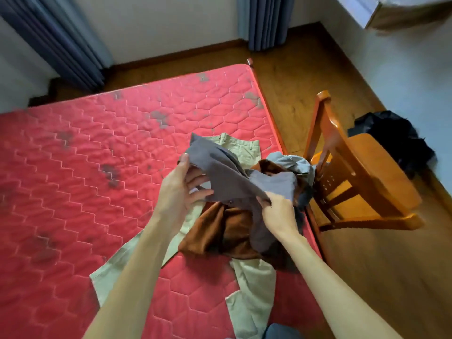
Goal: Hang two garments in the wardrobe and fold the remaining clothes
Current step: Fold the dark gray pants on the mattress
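Note:
A grey shirt [227, 174] is lifted above a pile of clothes near the right edge of the red mattress [97, 167]. My left hand [181, 189] holds its upper left edge, thumb on top and fingers underneath. My right hand [277, 211] pinches its lower edge near the buttons. Under it lie a brown garment [220, 231] and a light blue-grey garment [288, 160]. Khaki trousers [252, 289] are spread flat on the mattress beneath the pile, with the waistband at the far end and the legs toward me.
A wooden chair [362, 177] stands close against the mattress's right side. A dark garment heap [393, 140] lies on the wooden floor by the right wall. Blue curtains [266, 20] hang at the back. The wardrobe is not in view.

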Motion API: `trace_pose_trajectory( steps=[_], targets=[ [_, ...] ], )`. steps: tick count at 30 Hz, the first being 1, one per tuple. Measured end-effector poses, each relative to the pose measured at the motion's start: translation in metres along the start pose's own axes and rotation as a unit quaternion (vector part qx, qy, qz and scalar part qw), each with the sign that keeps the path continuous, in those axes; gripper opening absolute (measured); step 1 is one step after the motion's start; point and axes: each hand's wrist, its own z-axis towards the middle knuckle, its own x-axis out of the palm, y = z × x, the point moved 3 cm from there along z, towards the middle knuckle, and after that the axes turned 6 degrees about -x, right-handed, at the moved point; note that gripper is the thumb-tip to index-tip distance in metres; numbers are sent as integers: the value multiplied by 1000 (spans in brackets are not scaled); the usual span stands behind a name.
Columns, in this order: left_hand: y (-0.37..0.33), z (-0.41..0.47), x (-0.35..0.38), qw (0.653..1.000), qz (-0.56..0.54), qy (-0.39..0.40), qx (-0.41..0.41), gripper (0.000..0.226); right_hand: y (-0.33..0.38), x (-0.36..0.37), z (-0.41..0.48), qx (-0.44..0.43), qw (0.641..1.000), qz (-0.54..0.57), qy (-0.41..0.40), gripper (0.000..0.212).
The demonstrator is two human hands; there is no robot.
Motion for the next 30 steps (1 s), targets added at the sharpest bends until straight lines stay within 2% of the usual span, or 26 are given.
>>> trace_pose_trajectory(
  steps=[4,8,10,11,13,15,17,18,19,22,24,25,27,29,30],
  targets=[
    [9,-30,-5,989,134,39,49,42,77,-27,0,-28,994,97,-30,24],
    [40,-60,-20,949,283,41,131,83,138,-41,-6,-53,975,208,-50,30],
    [52,-71,-26,922,341,51,177,92,159,-41,-12,-53,967,245,-48,38],
    [56,-75,-29,909,364,40,198,89,167,-41,-18,-49,964,256,-47,40],
    [52,-80,-42,892,380,-41,241,63,183,-42,-32,-48,959,277,-39,33],
    [36,-82,-55,890,363,-108,255,35,193,-44,-46,-50,944,325,-9,21],
    [19,-85,-63,907,323,-92,255,21,201,-50,-61,-82,930,355,38,13],
    [12,-88,-65,920,296,-71,247,17,202,-52,-68,-99,935,337,58,13],
    [5,-92,-66,932,269,-57,237,13,201,-55,-75,-113,945,296,82,22],
    [-12,-104,-67,973,146,-57,168,8,189,-57,-104,-150,964,149,160,73],
    [-21,-109,-65,995,32,-60,78,7,185,-56,-130,-222,961,72,147,88],
    [-26,-110,-65,997,-10,-68,35,6,182,-56,-141,-261,957,49,118,88],
    [-35,-109,-66,994,-65,-82,-30,5,179,-60,-167,-328,941,41,65,72],
    [-45,-111,-65,991,-93,-81,-46,16,169,-64,-189,-371,927,47,41,50],
    [-50,-114,-63,991,-98,-78,-44,20,158,-65,-197,-376,925,41,33,52]
  ],
)
